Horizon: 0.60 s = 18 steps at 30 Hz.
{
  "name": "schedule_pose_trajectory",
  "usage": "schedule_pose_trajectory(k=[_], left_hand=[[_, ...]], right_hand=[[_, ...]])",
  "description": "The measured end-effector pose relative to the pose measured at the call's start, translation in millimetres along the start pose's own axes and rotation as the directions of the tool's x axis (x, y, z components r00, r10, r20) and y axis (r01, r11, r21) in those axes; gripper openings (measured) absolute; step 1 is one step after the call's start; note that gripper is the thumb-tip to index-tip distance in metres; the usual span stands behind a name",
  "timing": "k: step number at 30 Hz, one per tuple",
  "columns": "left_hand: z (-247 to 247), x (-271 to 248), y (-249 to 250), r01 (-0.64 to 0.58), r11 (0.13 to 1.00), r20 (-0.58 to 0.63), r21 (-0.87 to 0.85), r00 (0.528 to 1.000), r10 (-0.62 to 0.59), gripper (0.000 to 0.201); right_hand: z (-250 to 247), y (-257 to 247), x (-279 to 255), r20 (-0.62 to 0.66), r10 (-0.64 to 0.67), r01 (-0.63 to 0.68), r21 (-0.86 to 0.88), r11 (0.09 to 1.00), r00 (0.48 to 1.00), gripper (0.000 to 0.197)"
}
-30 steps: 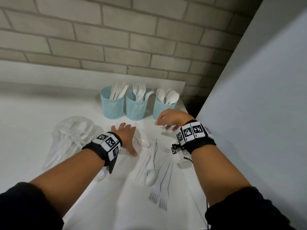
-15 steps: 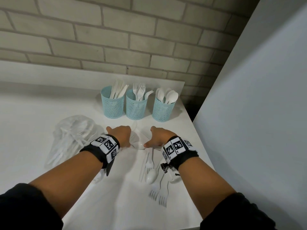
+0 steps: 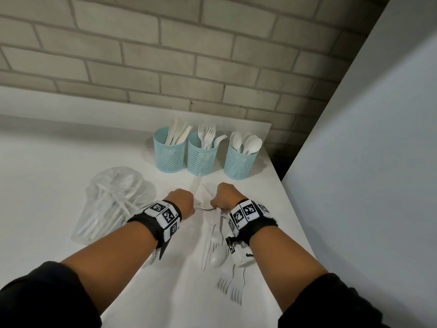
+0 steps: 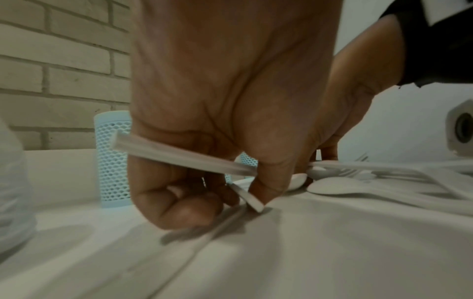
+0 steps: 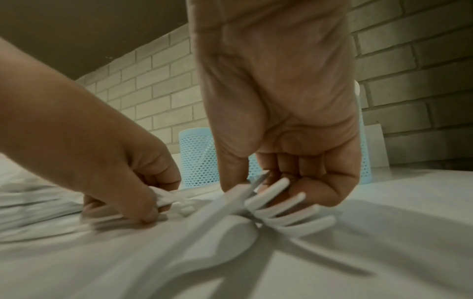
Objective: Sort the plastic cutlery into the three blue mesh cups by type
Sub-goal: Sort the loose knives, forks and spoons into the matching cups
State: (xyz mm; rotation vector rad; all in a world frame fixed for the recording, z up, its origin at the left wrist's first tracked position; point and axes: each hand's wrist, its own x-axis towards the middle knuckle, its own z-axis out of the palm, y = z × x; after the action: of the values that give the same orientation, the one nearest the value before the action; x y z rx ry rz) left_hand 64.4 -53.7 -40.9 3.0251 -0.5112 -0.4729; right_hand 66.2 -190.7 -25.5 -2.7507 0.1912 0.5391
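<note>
On the white table [image 3: 59,166], far left, lies a clear plastic bag [image 3: 111,204] with more white cutlery inside it, not yet emptied. Beside it the left hand [image 3: 181,201] is down at the tabletop with its fingers curled; the left wrist view shows the thumb and fingers pinching a flat white handle [image 4: 184,155], with a second flat piece [image 4: 248,197] caught under the thumb tip (whether these are knives I cannot tell, as the working ends are hidden). Between the two hands and toward the person lies the loose pile [image 3: 217,247]: a spoon, several forks and some long handles, overlapping one another. The right hand [image 3: 224,197] is clenched over the far edge of that pile, its curled fingers closing on at least one white handle [image 5: 271,191] in the right wrist view, though blur hides exactly which piece it has. Behind the hands, at the back of the table, stand the three blue mesh cups: the knife cup [image 3: 169,152] on the left, the fork cup [image 3: 202,155] in the middle, the spoon cup [image 3: 241,159] on the right, each already holding several pieces. The step in hand looks like a double pick from the pile, with the sort well along but unfinished. Next, each hand needs to lift its piece free without dragging neighbours, check the type, and drop it handle-down into the matching cup.
</note>
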Motion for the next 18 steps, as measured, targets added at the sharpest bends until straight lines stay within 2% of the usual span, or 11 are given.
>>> schedule_pose_trajectory(k=[5, 8, 11, 15, 18], left_hand=[[1.8, 0.4, -6.6, -0.056, 0.998, -0.021, -0.034, 0.998, 0.056, 0.029], [3.4, 0.4, -6.9, -0.085, 0.991, -0.051, -0.098, 0.995, 0.081, 0.031], [1.6, 0.0, -4.4, -0.054, 0.988, -0.035, -0.146, 0.998, 0.049, 0.041], [-2.3, 2.0, -3.5, -0.007, 0.990, -0.032, -0.143, 0.999, 0.002, 0.038], [-0.7, 2.9, -1.4, -0.013, 0.990, -0.031, -0.143, 0.999, 0.009, 0.033]], right_hand=[[-5.9, 9.3, 5.6, 0.022, -0.058, 0.056, 0.108, 0.993, 0.998, 0.030], [-8.6, 15.3, 5.6, 0.028, -0.081, 0.073, 0.220, 0.973, 0.996, 0.014], [-7.7, 19.2, 7.2, 0.046, -0.104, 0.085, 0.300, 0.950, 0.994, 0.017], [-11.0, 22.5, 7.2, 0.073, -0.117, 0.080, 0.389, 0.918, 0.990, 0.006], [-15.5, 23.5, 6.4, 0.071, -0.115, 0.064, 0.499, 0.864, 0.991, 0.007]])
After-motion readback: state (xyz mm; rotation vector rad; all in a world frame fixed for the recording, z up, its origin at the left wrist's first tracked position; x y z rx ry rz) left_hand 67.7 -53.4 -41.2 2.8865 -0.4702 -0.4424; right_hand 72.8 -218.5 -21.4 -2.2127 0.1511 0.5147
